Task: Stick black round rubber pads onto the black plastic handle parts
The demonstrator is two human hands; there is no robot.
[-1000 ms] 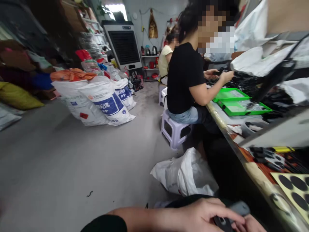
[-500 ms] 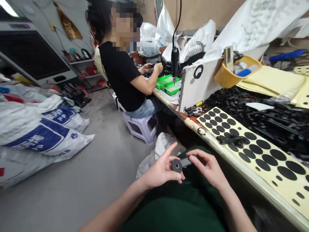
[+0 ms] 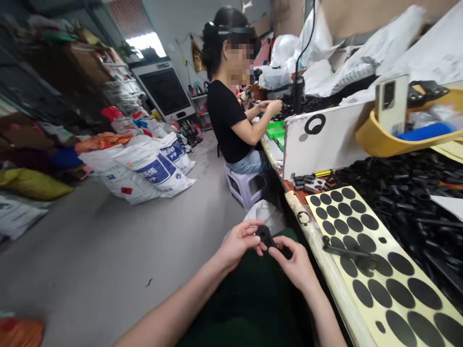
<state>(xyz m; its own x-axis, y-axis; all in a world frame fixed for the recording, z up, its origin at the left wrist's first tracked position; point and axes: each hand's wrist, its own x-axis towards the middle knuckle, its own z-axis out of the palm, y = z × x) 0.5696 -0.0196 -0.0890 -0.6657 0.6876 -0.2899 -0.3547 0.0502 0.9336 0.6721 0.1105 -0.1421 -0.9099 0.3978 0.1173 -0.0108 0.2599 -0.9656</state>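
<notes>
A small black plastic part (image 3: 266,237) with a round end sits between my two hands above my lap. My left hand (image 3: 239,243) pinches its round end with curled fingers. My right hand (image 3: 295,263) grips the other end from the right. Just to the right, on the table, lies a yellow sheet (image 3: 376,260) covered with black round stickers. A similar black part (image 3: 343,251) rests on that sheet.
A heap of black plastic parts (image 3: 408,197) fills the table behind the sheet. A white board (image 3: 325,144) and a yellow bin (image 3: 408,135) stand further back. A person in a black shirt (image 3: 226,123) sits on a stool at the same table. White sacks (image 3: 144,168) lie on the floor.
The view has swung left and back. My left hand's fingers have closed onto the part's round end, and both hands have drawn closer together around it.
</notes>
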